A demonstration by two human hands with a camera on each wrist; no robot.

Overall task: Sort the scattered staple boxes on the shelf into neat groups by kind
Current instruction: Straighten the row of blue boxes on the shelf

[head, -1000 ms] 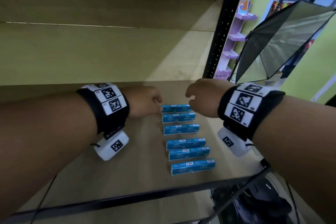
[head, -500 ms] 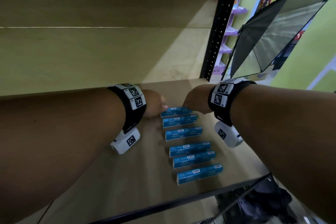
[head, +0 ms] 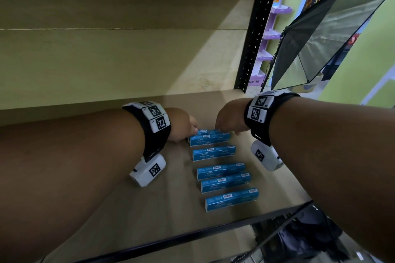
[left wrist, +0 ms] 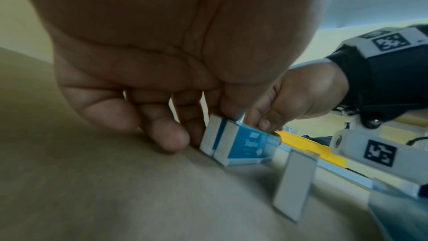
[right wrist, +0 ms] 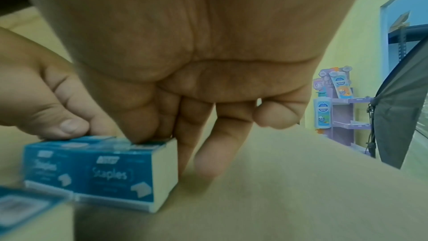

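the farthest staple box row (head: 208, 132) lies at the back of the wooden shelf (head: 136, 209), touching the second row (head: 209, 140) just in front of it. both hands hold it from opposite ends. left hand (head: 181, 124): thumb and fingers pinch the left end; fingertips (left wrist: 172, 136) rest on the shelf board beside the box (left wrist: 241, 146). right hand (head: 229, 120): grip closed on the right end, thumb on top, fingers (right wrist: 208, 160) down behind the box (right wrist: 125, 173). blue face reads "staples". four more blue rows (head: 223, 178) lie nearer the shelf's front edge, parallel, with small gaps. to the right stand a black upright (head: 255, 28), a purple rack (head: 270, 34) and a softbox (head: 320, 42).
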